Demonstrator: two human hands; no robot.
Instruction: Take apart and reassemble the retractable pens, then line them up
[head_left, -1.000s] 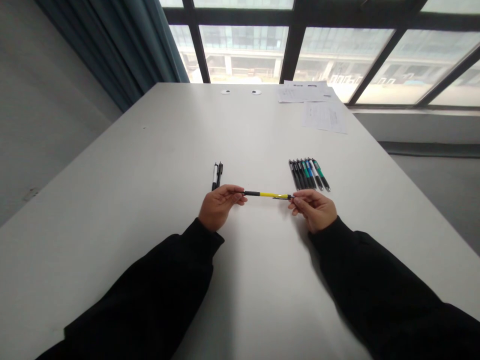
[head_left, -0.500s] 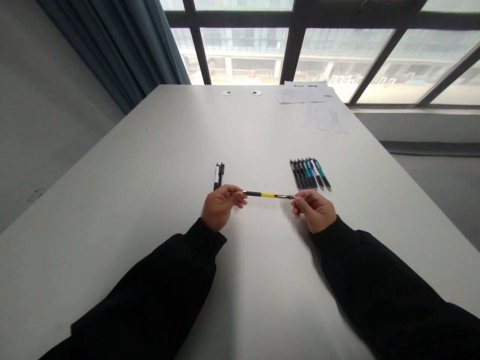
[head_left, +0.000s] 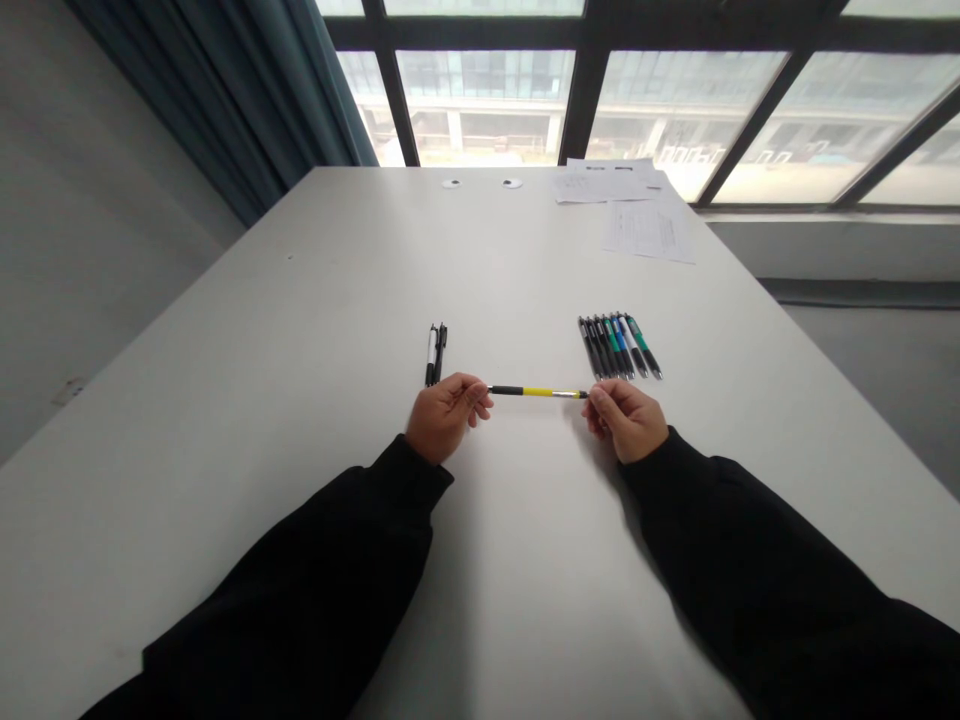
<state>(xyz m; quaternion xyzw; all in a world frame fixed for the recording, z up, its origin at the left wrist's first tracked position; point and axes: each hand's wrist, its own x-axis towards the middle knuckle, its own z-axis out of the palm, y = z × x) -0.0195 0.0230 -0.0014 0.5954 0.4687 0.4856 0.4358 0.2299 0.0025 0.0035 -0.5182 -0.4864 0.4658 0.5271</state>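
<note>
A black and yellow pen (head_left: 538, 392) lies level between my hands, just above the white table. My left hand (head_left: 444, 417) pinches its black end with the fingertips, and my right hand (head_left: 626, 421) pinches the other end. Both fingertip grips partly hide the pen's ends. Beyond my left hand, a small pair of black pens (head_left: 436, 355) lies close together. Past my right hand, several black, blue and green pens (head_left: 619, 347) lie side by side in a row.
Loose printed papers (head_left: 646, 228) lie at the far end of the white table (head_left: 285, 300), beside two small round white fittings (head_left: 480, 184). Large windows (head_left: 487, 100) stand beyond it, and a dark blue curtain (head_left: 225, 90) hangs at the left.
The pen has gone from a slight tilt to level between my hands, and the camera view has levelled a little. My hands remain in about the same place.
</note>
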